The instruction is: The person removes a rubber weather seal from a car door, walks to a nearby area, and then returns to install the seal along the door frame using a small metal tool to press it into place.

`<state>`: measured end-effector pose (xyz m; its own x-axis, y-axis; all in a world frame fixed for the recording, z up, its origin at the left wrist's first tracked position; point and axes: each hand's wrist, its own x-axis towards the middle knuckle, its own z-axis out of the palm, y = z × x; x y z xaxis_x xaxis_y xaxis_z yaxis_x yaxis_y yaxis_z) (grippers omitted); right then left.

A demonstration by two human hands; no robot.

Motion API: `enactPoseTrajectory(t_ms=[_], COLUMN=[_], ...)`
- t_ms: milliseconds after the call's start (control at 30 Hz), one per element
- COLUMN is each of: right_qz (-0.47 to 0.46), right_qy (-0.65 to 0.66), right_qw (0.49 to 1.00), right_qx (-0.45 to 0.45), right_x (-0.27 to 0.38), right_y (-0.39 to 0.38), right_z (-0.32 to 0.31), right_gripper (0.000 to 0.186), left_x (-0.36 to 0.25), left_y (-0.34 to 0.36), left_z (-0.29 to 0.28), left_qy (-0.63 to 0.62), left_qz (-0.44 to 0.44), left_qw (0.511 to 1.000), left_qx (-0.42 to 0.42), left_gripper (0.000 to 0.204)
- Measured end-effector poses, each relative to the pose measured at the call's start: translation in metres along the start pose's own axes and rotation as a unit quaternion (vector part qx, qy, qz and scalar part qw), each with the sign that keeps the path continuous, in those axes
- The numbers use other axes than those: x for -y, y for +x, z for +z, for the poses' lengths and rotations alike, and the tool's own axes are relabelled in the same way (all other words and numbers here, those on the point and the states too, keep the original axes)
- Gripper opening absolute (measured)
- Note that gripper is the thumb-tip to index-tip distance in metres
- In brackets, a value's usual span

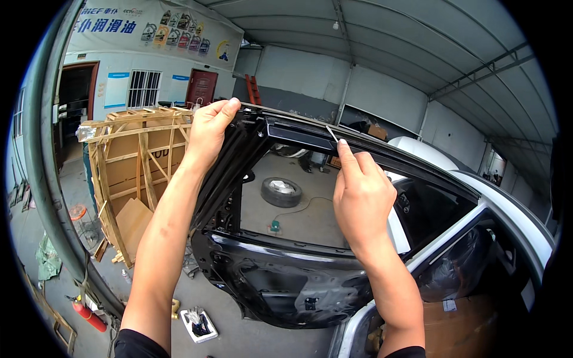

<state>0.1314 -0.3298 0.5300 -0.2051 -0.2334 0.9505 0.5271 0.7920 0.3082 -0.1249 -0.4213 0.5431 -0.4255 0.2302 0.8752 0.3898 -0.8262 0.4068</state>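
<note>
A black car door (286,250) stands open in front of me, its window opening bare of glass. At the upper left corner of its frame, my left hand (209,132) is closed on the end of the dark trim strip (280,113) along the top edge, thumb on top. My right hand (364,194) is closed round a thin metal tool (332,133), index finger stretched along it. The tool's tip points up and left and meets the strip's lower edge. Its handle is hidden in my palm, so I cannot make out its exact kind.
The white car body (507,191) is at the right, with a cardboard box (462,328) inside. A wooden crate (143,140) and a metal post (54,179) stand left. A tyre (282,192) lies beyond the door; a white tray (200,325) and a fire extinguisher (89,314) are below.
</note>
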Motion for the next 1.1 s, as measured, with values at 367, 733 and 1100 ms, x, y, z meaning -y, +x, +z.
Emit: enactPoseTrajectory(t_ms=[367, 733, 1100], right_qz=[0.020, 0.021, -0.036], right_qy=[-0.080, -0.076, 0.069], right_qw=[0.997, 0.997, 0.997], right_qx=[-0.009, -0.009, 0.022], right_x=[0.023, 0.035, 0.045], right_y=[0.003, 0.010, 0.069], right_z=[0.008, 0.009, 0.031], right_gripper=[0.031, 0.033, 0.007], left_x=[0.011, 0.009, 0.003], left_y=[0.007, 0.013, 0.030], left_z=[-0.007, -0.016, -0.027], left_qy=[0.013, -0.003, -0.004], left_qz=[0.011, -0.010, 0.001], left_qw=[0.999, 0.992, 0.973], left_qx=[0.033, 0.123, 0.229], left_gripper=[0.032, 0.042, 0.035])
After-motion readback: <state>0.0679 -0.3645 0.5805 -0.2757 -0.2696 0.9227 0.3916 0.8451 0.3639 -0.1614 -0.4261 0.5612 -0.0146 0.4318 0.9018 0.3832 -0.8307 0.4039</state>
